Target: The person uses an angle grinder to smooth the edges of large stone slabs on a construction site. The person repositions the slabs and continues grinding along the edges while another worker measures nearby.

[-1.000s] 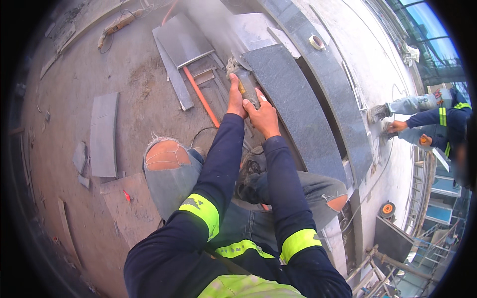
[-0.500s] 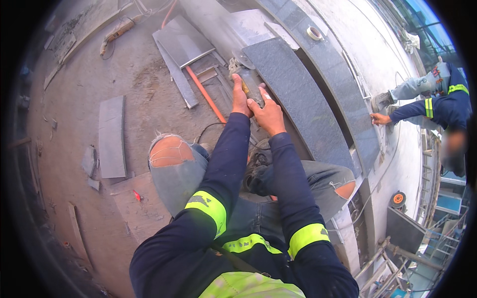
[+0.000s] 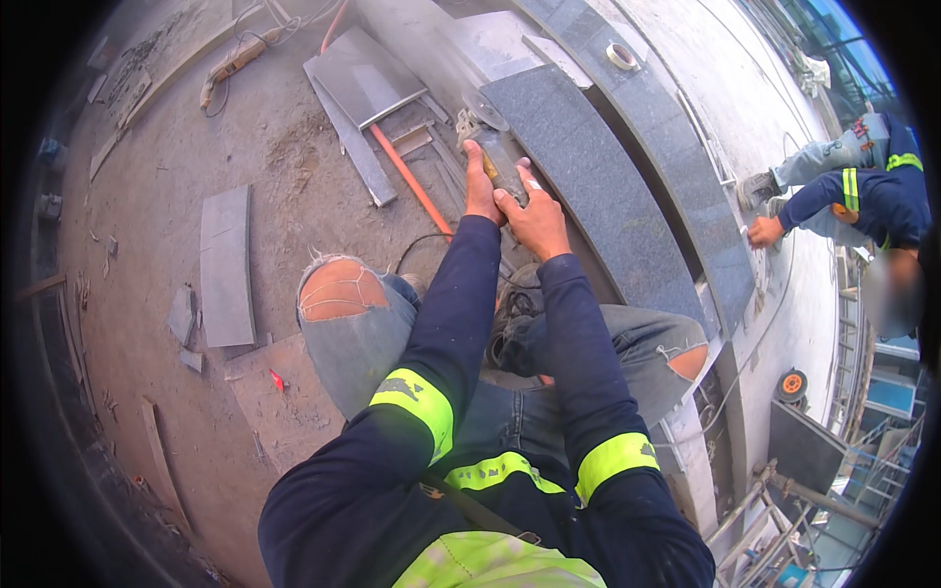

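Both hands grip an angle grinder (image 3: 506, 163) ahead of my knees. My left hand (image 3: 481, 188) is closed along its left side, and my right hand (image 3: 539, 220) is wrapped round the rear of its body from the right. The grinder's round disc (image 3: 492, 111) is at the left edge of a long dark-grey stone slab (image 3: 600, 186), near that slab's far end. Whether the disc touches the stone cannot be made out. Pale dust (image 3: 417, 34) hangs beyond the disc. A dark cable (image 3: 400, 257) curves on the ground beside my left forearm.
An orange pipe (image 3: 412, 183) and grey offcut slabs (image 3: 226, 265) lie left. A yellowish power tool (image 3: 233, 69) rests far left. A tape roll (image 3: 620, 57) sits on the stone ledge (image 3: 676, 137). At right, a co-worker's hand (image 3: 765, 231) reaches to the ledge's edge.
My hands and the grinder stay at the slab's edge with hardly any shift. The co-worker's hand at the right has moved slightly to the right.
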The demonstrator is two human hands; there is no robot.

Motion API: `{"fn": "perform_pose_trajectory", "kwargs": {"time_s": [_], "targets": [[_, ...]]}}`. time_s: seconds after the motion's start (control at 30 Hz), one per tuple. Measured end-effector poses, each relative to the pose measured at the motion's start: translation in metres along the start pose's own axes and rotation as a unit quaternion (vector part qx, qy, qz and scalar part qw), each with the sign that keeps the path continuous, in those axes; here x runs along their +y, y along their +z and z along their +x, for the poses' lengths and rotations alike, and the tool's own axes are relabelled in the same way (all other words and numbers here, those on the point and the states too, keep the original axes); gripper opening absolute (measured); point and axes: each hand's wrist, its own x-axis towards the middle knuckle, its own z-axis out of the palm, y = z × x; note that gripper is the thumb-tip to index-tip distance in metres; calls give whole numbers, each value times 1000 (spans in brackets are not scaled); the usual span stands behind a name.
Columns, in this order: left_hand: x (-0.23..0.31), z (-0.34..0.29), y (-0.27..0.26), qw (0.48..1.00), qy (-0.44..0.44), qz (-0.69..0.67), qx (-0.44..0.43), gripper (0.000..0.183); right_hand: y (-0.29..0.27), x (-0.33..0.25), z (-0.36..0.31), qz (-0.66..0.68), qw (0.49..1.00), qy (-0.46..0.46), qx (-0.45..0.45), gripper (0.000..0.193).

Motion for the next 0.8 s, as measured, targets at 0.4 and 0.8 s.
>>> {"fn": "perform_pose_trajectory", "kwargs": {"time_s": [0.4, 0.8], "targets": [[-3, -4, -4, 999, 15, 33, -12, 108, -5, -5, -7, 2, 1000, 11, -14, 84], [1, 8, -5, 1000, 5, 26, -2, 111, 1, -2, 3, 6, 1000, -1, 4, 84]]}}
